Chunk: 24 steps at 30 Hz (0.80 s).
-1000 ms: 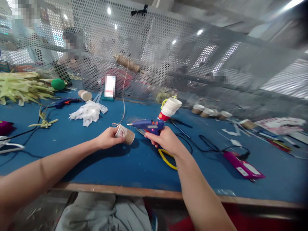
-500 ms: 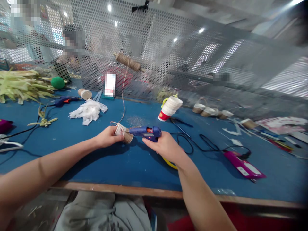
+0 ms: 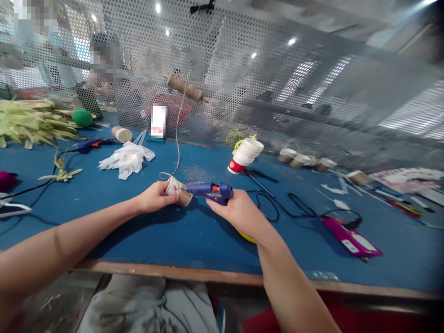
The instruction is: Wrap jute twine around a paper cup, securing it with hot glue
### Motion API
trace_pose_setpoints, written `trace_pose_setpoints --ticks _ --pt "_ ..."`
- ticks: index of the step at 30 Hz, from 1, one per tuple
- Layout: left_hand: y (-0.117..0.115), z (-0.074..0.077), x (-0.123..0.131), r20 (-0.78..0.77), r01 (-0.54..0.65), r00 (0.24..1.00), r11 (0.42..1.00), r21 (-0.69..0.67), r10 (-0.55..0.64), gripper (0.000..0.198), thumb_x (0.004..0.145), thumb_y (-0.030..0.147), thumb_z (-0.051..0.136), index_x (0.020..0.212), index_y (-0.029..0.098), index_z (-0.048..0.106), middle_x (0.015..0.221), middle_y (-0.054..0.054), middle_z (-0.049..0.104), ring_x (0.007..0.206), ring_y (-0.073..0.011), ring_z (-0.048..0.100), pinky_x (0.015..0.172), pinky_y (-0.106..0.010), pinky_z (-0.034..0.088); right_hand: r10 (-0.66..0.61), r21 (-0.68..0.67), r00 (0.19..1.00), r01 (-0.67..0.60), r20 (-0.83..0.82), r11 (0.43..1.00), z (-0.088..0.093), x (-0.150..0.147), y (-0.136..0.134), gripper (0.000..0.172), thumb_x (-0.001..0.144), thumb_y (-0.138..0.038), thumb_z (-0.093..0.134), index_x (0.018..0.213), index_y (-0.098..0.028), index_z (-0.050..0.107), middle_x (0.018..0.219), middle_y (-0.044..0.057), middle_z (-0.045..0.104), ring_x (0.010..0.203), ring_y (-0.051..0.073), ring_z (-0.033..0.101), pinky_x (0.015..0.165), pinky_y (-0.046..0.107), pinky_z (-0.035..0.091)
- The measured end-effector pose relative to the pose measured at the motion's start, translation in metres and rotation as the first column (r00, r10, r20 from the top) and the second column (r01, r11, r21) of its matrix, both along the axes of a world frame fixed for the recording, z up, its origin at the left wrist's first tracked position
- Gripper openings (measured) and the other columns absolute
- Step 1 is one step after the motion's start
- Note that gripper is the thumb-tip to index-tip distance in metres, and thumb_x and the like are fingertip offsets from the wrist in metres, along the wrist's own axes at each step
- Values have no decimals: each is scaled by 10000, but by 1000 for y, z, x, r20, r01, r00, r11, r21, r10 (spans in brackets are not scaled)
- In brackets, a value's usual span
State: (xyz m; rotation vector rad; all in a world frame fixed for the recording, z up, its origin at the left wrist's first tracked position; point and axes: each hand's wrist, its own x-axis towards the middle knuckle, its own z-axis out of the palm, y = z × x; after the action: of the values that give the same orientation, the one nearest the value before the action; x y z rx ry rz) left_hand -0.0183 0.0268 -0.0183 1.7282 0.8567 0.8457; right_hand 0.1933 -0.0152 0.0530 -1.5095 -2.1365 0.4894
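Note:
A small paper cup, partly wrapped in brown twine, lies tilted on its side in my left hand, whose fingers close around one end of it. My right hand grips a blue hot glue gun with a small red light on its body. The gun's nozzle points left and meets the side of the cup, or nearly so; I cannot tell whether it touches. From the cup a strand of twine rises to a twine spool mounted on the perforated metal screen.
Stacked paper cups stand ahead, with scissors beside them. Twine-wrapped cups line the back right. A purple power unit and black cable lie right. White plastic, another glue gun and corn husks lie left.
Almost nothing differs. Both hands keep their hold, and the glue gun's nozzle stays at the cup with only a very slight shift.

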Motion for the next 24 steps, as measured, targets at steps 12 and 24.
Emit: trace_pose_setpoints --ticks 12,24 --pt "0 -3 -1 -68 -18 997 999 44 21 367 738 310 517 1014 69 538 901 -94 630 783 -172 578 755 -290 442 -3 -6 1000 3 -26 1000 -8 5 8 208 697 -316 531 751 -133 615 595 10 570 553 134 491 548 256 421" --pt "-3 2 1 -60 -5 998 1000 29 7 359 716 306 527 983 67 547 875 -84 633 782 -184 578 753 -297 447 -5 -36 1000 4 -31 999 -5 5 7 197 688 -332 525 646 -144 566 572 10 543 545 134 469 534 257 406"
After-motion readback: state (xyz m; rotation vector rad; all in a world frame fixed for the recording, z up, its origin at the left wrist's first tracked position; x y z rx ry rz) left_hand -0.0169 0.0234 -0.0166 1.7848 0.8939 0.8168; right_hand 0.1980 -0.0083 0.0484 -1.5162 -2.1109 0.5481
